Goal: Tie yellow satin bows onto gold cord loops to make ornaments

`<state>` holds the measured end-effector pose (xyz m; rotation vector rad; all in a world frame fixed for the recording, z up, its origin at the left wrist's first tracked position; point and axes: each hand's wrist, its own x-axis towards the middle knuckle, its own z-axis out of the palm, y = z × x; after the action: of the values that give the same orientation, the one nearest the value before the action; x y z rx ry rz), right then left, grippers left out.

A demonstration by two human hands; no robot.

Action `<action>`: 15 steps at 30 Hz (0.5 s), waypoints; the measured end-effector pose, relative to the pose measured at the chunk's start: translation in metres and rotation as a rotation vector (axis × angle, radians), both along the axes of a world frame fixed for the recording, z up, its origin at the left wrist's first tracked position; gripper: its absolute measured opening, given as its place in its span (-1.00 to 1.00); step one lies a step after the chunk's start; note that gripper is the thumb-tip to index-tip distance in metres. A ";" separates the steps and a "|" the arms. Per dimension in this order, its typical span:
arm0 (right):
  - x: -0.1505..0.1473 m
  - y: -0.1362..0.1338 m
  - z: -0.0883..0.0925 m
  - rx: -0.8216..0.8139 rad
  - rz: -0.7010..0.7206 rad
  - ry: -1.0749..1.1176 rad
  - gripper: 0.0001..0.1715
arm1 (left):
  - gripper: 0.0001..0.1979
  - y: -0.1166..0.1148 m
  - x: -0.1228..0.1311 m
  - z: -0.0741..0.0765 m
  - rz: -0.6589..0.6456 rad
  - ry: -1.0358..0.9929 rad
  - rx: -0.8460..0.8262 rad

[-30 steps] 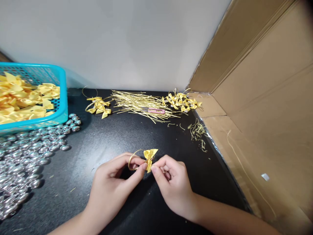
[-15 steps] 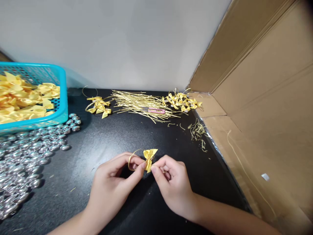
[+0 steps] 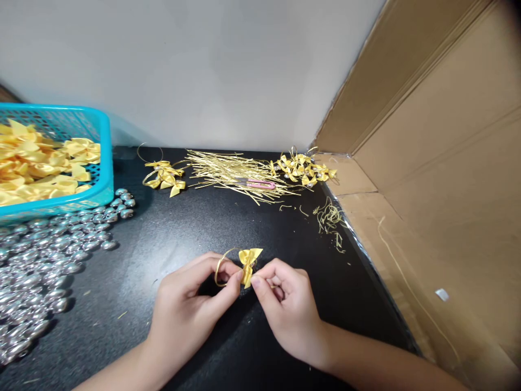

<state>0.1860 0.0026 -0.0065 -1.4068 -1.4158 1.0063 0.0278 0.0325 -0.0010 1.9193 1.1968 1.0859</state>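
While both hands meet near the middle of the black table (image 3: 171,228), they pinch one small yellow bow (image 3: 248,262) between them. The left hand (image 3: 189,309) grips the bow with thumb and first finger, and the right hand (image 3: 287,309) pinches its other side the same way. The bow is shiny ribbon with two pointed wings. One thin gold wire loop (image 3: 222,267), round like a ring, sticks out to the left of the bow, by the left thumb. The bow is held just above the table, at the near middle.

Far left stands one blue basket (image 3: 103,152) of plastic with little holes in its wall. It is piled with many yellow ribbon bows, too many to count. Beside the basket, on the near left, lies a wide spread of silver beads (image 3: 49,255), smooth, shiny and egg-shaped, also too many to count.

At the far edge of the table lie three gold groups. On the left is a small cluster of finished bows (image 3: 165,176) with wire loops, a few of them. In the middle is a heap of straight gold wires (image 3: 228,171), thin like straws, with one pink thing (image 3: 260,184) lying on it. On the right is a bigger bunch of bows (image 3: 303,168). Near it, short gold wire scraps (image 3: 329,217) lie scattered.

One big brown cardboard box (image 3: 439,190) fills the right side, flat and dull.
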 end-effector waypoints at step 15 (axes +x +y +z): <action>-0.001 0.000 0.000 -0.043 0.012 0.045 -0.73 | -0.85 0.001 -0.003 -0.002 -0.050 0.061 0.138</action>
<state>0.1847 0.0026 -0.0069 -1.4000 -1.3787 1.0756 0.0251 0.0332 -0.0027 2.0900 1.1259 1.1160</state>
